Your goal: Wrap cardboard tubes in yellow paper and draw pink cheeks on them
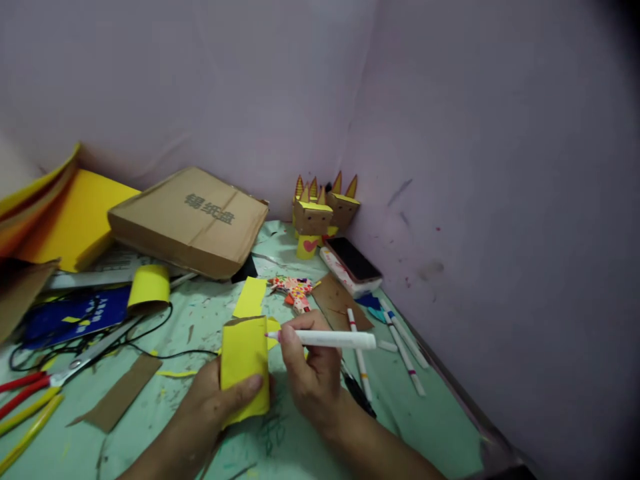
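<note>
The table (pixel 425 430) is covered in pale green and is bounded by a lilac wall (pixel 175 80), which is marked with stains at the right. A flat cardboard box (pixel 185 230), printed with dark characters, is set at a tilt at the rear left. A dark-screened phone (pixel 353 259) is placed on a white packet (pixel 340 272) beside the wall. A blue booklet (pixel 75 310) is partly overlain by a black cord (pixel 185 351). Red-handled scissors (pixel 105 345) are laid at the left.

We've got scissors (pixel 76 365) over on the left of our table (pixel 425 420), a box (pixel 195 223) kinda behind them, cardboard figures (pixel 314 221) back in the corner, a phone (pixel 353 259) on a packet (pixel 345 274) just in front of those, loose markers (pixel 403 350) off to the right, and a paper tube (pixel 244 360) in our left hand (pixel 215 400).
</note>
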A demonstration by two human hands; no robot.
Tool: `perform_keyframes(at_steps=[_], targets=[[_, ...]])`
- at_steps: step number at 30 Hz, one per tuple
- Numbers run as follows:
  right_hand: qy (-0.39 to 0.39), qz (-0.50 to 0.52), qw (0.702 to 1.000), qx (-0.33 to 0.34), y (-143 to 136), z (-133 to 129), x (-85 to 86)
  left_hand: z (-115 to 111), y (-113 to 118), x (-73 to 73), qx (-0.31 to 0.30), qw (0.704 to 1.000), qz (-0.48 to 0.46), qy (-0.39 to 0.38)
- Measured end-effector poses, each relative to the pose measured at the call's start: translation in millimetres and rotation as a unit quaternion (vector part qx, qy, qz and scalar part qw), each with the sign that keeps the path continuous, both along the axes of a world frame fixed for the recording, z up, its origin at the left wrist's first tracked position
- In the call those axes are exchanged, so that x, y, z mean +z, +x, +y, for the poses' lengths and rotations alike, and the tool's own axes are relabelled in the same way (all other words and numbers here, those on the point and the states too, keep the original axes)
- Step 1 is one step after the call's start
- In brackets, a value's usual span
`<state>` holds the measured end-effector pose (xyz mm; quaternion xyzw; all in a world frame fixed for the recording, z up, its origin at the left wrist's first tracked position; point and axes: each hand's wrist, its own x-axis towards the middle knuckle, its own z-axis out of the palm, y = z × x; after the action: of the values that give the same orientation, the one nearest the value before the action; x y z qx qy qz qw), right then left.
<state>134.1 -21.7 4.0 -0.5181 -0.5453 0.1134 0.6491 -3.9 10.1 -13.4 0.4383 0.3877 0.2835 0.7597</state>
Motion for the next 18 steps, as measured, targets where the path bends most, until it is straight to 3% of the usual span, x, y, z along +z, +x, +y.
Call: perform_keyframes(at_steps=[4,8,12,18], targets=[[0.007,0.016,1.000,0.008,0,-3,3.5,0,0,0.9,-0.009,1.000,0.005,0.003],[-0.017,0.015,0.999,0.023,-1,-1,-4.1,1,-2,2.7,-0.021,1.000,0.013,-0.006],[-0.034,0.021,0.999,0.001,-1,5,-10.4,0,-1,5.9,-0.021,1.000,-0.008,0.001],[-0.013,0.067,0.997,-0.021,1,1,-4.9,-3,1,8.2,-0.007,0.998,-0.056,0.006]])
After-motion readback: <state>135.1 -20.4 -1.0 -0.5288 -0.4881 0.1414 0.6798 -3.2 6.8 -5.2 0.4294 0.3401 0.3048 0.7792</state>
